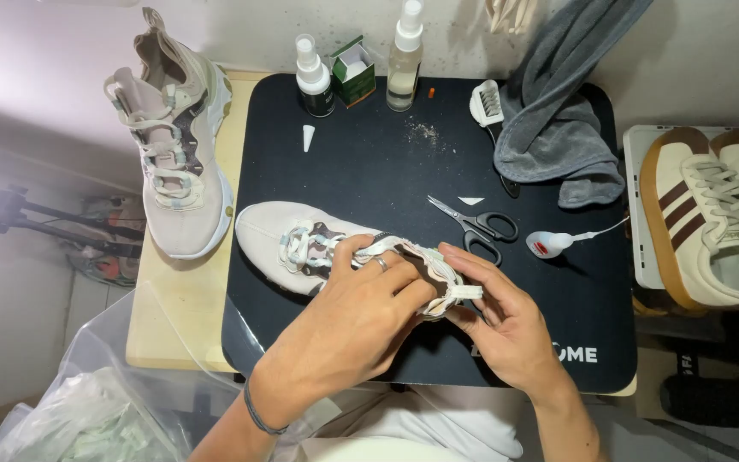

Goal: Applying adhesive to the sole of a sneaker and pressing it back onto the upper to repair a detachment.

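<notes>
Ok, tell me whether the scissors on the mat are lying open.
No, the scissors lie shut on the black mat, blades together and pointing away from the black handles, untouched by both hands.

The left hand (361, 321) covers the heel end of the beige sneaker (301, 244) on the worktop. The right frame edge crops the striped sneakers (712, 214), and the bottom edge crops the plastic bag (87, 411).

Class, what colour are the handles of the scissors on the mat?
Black handles on the scissors, seen best in the head view.
</notes>
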